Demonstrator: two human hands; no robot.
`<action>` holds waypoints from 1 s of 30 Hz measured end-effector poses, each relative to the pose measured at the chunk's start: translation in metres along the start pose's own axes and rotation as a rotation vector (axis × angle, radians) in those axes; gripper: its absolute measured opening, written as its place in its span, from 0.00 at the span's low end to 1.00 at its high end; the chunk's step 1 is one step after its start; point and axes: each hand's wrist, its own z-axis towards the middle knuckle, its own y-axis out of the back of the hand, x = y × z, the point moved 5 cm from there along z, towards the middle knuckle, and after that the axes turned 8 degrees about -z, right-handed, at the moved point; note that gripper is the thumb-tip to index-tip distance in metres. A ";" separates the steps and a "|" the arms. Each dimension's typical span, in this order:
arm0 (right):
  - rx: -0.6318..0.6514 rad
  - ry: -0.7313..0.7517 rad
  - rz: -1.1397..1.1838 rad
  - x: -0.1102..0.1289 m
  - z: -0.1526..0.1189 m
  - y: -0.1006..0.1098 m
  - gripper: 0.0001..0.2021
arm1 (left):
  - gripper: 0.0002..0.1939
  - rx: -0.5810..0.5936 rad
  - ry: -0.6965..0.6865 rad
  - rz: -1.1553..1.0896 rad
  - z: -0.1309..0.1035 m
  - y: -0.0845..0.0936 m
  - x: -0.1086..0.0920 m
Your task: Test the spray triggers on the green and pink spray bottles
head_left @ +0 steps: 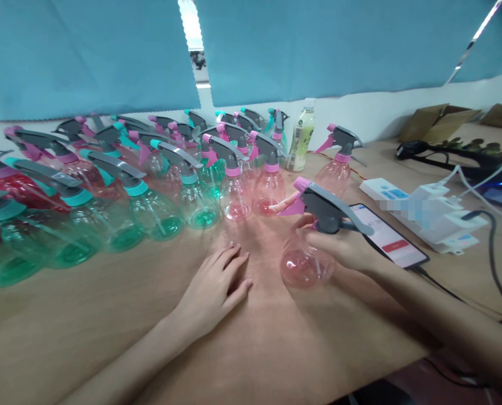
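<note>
My right hand is wrapped round the neck of a clear pink spray bottle with a grey and pink trigger head. Its index finger stretches forward beside the pink trigger. The bottle is close to the tabletop, slightly tilted; whether its base touches the wood I cannot tell. Flat on the table, left of that bottle, rests my left hand, fingers stretched out and holding nothing. Beyond both hands stand two pink spray bottles side by side, and another pink spray bottle stands behind the held one.
Several green spray bottles and red ones crowd the left and back. A drink bottle stands near the wall. To the right lie a phone, a white power strip with cables, a black strap-like object and a cardboard box.
</note>
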 end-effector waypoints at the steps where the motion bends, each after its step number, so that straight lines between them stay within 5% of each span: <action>1: -0.021 0.011 -0.006 0.000 0.000 0.001 0.06 | 0.21 0.001 -0.001 -0.001 0.000 0.000 0.000; 6: -0.112 0.097 -0.016 0.001 -0.002 0.004 0.06 | 0.20 -0.013 -0.002 -0.017 0.000 0.000 0.001; 16: -0.039 0.193 0.003 0.005 0.000 0.005 0.09 | 0.22 0.004 -0.001 0.019 0.000 0.000 0.000; 30: -0.079 0.149 -0.146 0.001 -0.001 0.006 0.08 | 0.21 0.003 -0.003 0.014 0.000 0.000 0.001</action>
